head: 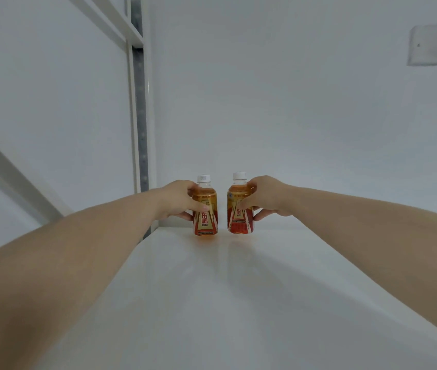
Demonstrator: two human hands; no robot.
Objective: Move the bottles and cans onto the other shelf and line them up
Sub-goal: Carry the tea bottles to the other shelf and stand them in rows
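You have both arms stretched out over a white shelf (238, 303), one bottle in each of your hands; your left hand (178, 200) grips the left bottle (206, 220) from its outer side, thumb across the front of the label and fingers curled round the back; your right hand (266, 198) holds the right bottle (238, 222) the same way from the other side, thumb on the front and fingers wrapped behind.

Both bottles are small, filled with amber liquid, wrapped in red and gold labels and topped with white caps; both are upright, at the far end of the shelf close to the white wall; they are side by side with a narrow gap between them, not touching; whether their bases rest fully on the shelf or sit just above it, you cannot tell from this angle, though a faint orange reflection shows on the glossy surface beneath them.

A perforated metal upright (141, 129) of the shelving frame rises behind your left hand; a white wall plate (429, 44) sits high on the wall at the right.
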